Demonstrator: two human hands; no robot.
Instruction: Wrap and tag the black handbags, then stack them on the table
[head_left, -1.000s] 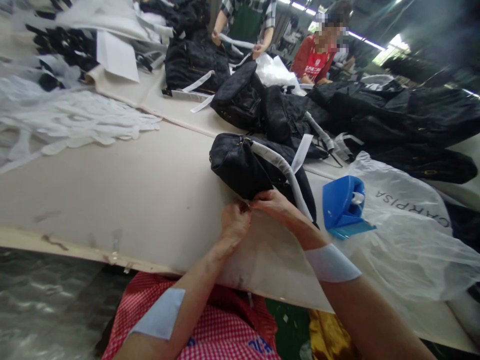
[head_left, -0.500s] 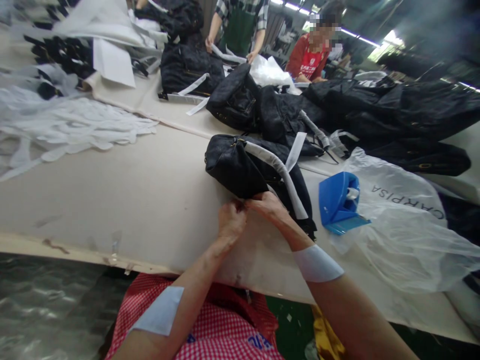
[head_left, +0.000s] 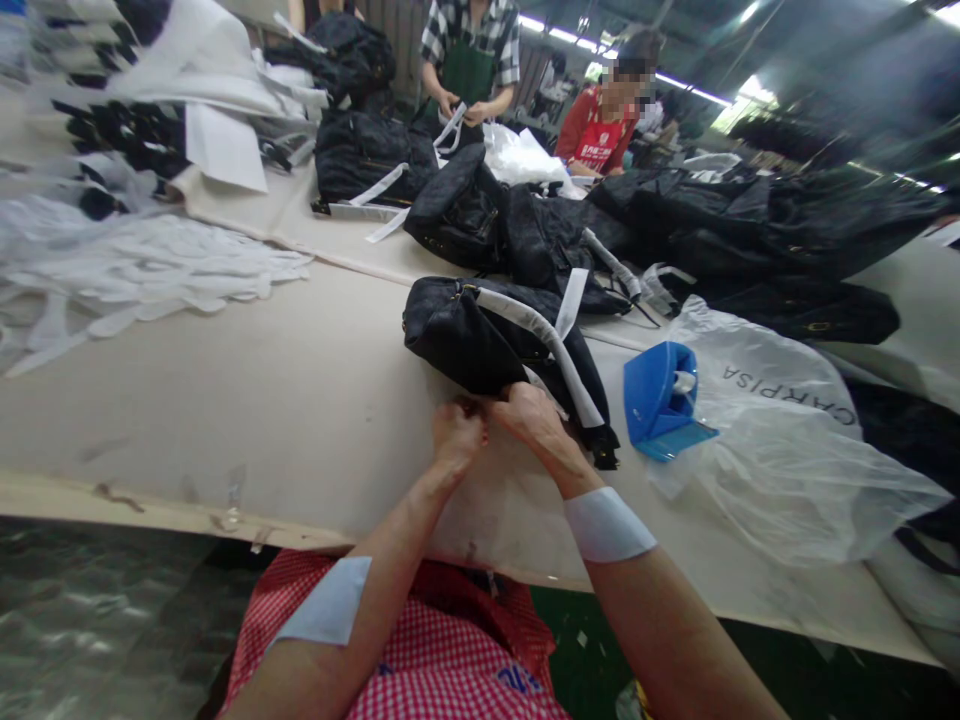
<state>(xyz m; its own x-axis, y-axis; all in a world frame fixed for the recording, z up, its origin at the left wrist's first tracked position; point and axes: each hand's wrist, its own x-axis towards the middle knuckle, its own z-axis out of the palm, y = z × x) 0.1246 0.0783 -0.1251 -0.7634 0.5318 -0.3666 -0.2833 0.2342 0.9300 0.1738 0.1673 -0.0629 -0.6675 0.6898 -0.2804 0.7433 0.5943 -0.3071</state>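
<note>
A black handbag (head_left: 457, 335) lies on the beige table (head_left: 225, 370) in front of me, its strap wrapped in white paper (head_left: 551, 350). My left hand (head_left: 457, 438) and my right hand (head_left: 536, 425) meet at the bag's near lower edge. Both have fingers curled and pinched against the bag there. What they pinch is too small to make out. A strip of white tape sits on each of my forearms.
A blue tape dispenser (head_left: 660, 400) stands right of the bag, beside a clear plastic bag (head_left: 780, 440). More black bags (head_left: 750, 235) are piled behind. White paper strips (head_left: 142, 265) lie at left. Two other people (head_left: 600, 125) work at the far end.
My hands stay pinched at the bag's near edge, shifting slightly. The view has tilted, so everything sits a little lower and to the left. The far person now holds a white strip.
</note>
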